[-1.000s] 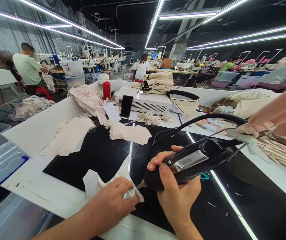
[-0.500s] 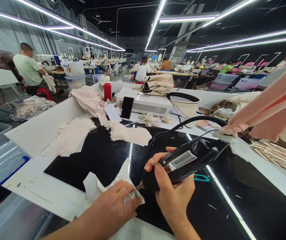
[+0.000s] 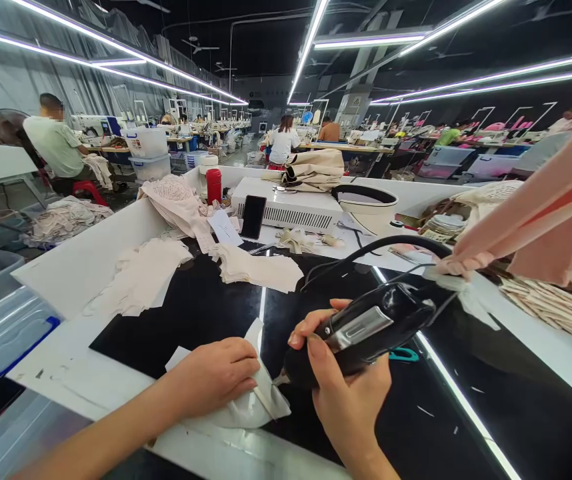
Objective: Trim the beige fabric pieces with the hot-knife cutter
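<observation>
On the desk (image 3: pixel 56 360), a black tool (image 3: pixel 366 327) held in the right hand (image 3: pixel 349 390) slants down-left toward the right edge of a cloth (image 3: pixel 246 410); the left hand (image 3: pixel 216 375), nearer, lies on it, pinching or only pressing, unclear.

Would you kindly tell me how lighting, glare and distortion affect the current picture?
Head view: tube lights reflect as bright streaks on the glossy black tabletop; head view: the silver plate on the black handheld power tool shines; head view: the clear plastic box at left seems stretched, and distant details are indistinct.
</observation>
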A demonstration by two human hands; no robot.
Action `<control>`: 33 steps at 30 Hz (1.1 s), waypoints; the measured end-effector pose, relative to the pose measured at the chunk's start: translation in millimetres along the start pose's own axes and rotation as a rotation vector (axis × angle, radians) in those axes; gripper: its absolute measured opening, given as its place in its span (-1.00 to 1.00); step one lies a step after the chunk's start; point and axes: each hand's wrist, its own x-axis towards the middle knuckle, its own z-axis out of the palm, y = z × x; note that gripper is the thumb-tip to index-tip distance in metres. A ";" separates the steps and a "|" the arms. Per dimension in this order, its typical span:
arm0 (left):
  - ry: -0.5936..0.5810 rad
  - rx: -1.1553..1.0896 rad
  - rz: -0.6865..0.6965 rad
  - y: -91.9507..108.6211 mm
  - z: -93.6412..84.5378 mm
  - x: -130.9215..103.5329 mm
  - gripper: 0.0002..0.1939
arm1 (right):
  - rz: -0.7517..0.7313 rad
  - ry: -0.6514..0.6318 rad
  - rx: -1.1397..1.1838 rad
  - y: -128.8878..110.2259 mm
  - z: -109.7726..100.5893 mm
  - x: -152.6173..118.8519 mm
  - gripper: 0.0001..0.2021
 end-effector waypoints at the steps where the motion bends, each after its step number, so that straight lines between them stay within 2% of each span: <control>1: -0.013 0.002 -0.002 -1.1 -0.2 -1.6 -0.84 | 0.002 -0.001 0.002 -0.1 0.2 -0.3 -0.65; 6: -0.042 0.018 0.006 -0.6 -3.0 -6.4 -0.85 | 0.008 -0.004 0.004 -0.5 1.4 -1.0 -0.66; 13: -0.008 0.134 0.078 4.0 -1.3 -8.8 -0.69 | 0.010 0.002 -0.004 -1.6 3.3 -0.9 -0.67; 18: 0.007 0.126 0.053 6.0 2.4 -12.7 -0.61 | 0.003 0.007 -0.016 -3.2 2.8 -0.7 -0.68; 25: -0.007 0.113 0.033 5.8 5.9 -14.3 -0.60 | -0.006 0.051 -0.003 -1.0 7.6 6.7 -0.70; 33: 0.048 0.117 0.042 6.0 8.7 -14.3 -0.66 | 0.006 0.033 -0.021 4.0 11.0 7.4 -0.70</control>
